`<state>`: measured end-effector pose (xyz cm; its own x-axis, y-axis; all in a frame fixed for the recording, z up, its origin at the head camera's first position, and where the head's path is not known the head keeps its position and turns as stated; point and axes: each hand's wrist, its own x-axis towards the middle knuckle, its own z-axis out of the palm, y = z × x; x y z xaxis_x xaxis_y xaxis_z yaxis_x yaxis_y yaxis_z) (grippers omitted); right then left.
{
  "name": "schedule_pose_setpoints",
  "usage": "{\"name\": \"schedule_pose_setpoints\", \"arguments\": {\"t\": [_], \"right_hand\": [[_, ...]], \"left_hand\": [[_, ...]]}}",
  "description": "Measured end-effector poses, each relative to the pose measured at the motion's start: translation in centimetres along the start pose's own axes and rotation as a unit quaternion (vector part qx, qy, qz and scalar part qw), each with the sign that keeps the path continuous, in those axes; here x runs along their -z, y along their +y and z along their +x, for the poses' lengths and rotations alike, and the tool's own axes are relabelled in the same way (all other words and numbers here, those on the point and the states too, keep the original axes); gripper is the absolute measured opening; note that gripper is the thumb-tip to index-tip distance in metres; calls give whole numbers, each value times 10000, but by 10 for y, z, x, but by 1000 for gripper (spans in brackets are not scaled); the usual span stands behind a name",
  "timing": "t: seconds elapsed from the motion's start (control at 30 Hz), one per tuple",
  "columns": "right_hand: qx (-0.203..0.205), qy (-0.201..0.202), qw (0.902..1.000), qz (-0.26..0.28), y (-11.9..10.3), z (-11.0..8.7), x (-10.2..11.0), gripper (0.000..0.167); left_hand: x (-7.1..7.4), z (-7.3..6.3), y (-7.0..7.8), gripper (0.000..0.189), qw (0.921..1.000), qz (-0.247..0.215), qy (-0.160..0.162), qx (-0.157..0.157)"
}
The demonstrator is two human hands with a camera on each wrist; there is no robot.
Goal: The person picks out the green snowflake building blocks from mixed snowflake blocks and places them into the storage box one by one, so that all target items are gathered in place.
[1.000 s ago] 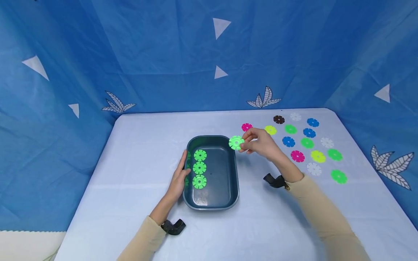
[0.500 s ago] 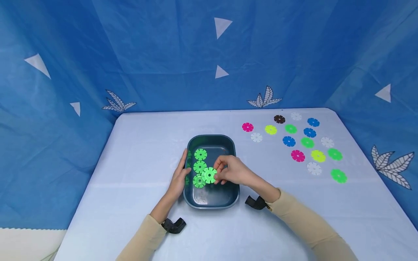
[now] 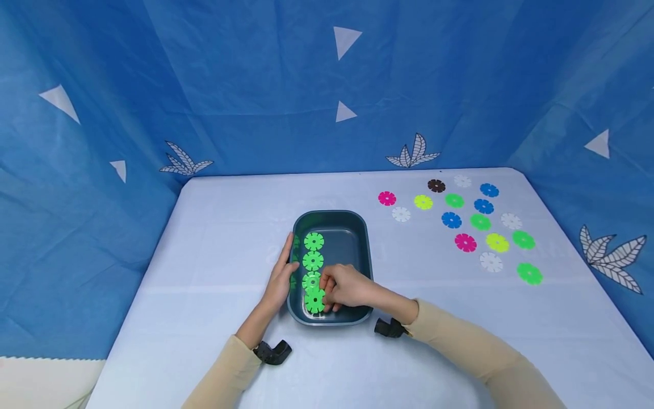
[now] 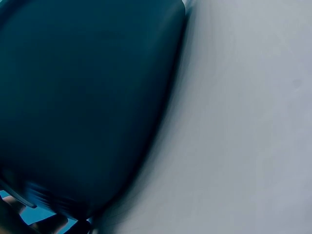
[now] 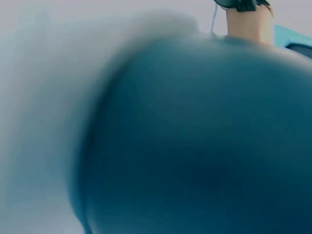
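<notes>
Green disc (image 3: pixel 311 303) moved toward near rim (image 3: pixel 329 324) — right hand (image 3: pixel 348 287) pinching, left hand (image 3: pixel 278 284) gripping tray (image 3: pixel 343 250)

Staged tabletop booth, set up for recording: blue cloth hangings (image 3: pixel 255 85) behind and at both sides (printed with white triangles (image 3: pixel 347 41) and leaf sprigs (image 3: pixel 184 162)), white-covered table (image 3: pixel 219 227), black wrist cameras (image 3: pixel 273 353) worn. Home, lab or office: cannot tell.
</notes>
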<state>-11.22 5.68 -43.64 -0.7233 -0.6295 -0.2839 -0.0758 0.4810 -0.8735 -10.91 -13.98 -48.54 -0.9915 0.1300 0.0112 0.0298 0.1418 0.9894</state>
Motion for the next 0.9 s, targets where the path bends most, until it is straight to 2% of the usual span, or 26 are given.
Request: {"name": "schedule_pose_setpoints", "arguments": {"t": [0.37, 0.9], "right_hand": [[-80, -121, 9999, 42, 5, 3, -6, 13], [-140, -271, 9995, 11, 5, 4, -8, 12]], "left_hand": [[-1, -1, 2, 64, 10000, -32, -14, -92], [0, -1, 1, 63, 10000, 8, -18, -60]]}}
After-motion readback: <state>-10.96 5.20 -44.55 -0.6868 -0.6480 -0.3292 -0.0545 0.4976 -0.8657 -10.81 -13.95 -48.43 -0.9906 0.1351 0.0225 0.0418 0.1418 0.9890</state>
